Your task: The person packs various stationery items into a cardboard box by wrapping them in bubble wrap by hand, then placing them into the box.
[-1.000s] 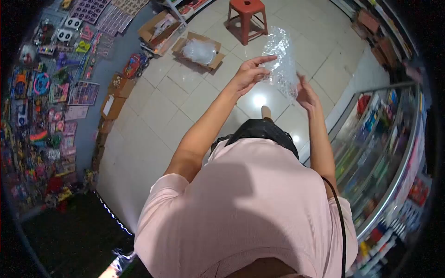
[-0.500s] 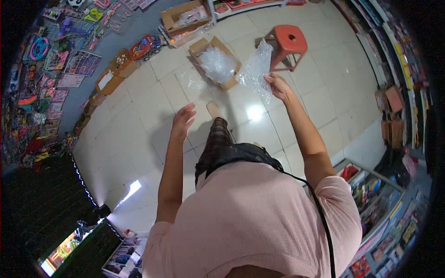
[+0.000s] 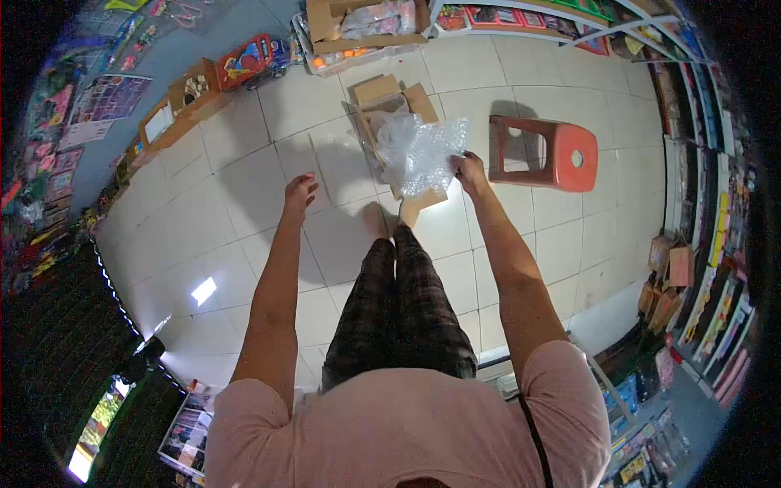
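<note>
My right hand [image 3: 469, 169] grips a sheet of clear bubble wrap [image 3: 423, 148] and holds it over an open cardboard box [image 3: 382, 93] on the tiled floor. The box holds more clear plastic wrap. My left hand [image 3: 299, 192] hangs free to the left of the box, fingers loosely apart, with nothing in it. Below the hands, my legs in dark checked trousers are in view.
A red plastic stool [image 3: 543, 151] stands just right of the box. Further cardboard boxes [image 3: 364, 23] and a red toy car [image 3: 248, 57] line the far wall. Shelves of goods [image 3: 706, 195] run along the right, and a glass counter [image 3: 643, 390] is behind me.
My left hand let go of the bubble wrap and dropped to the side. I turned and stepped toward the open box; my right hand lowered the wrap over it.
</note>
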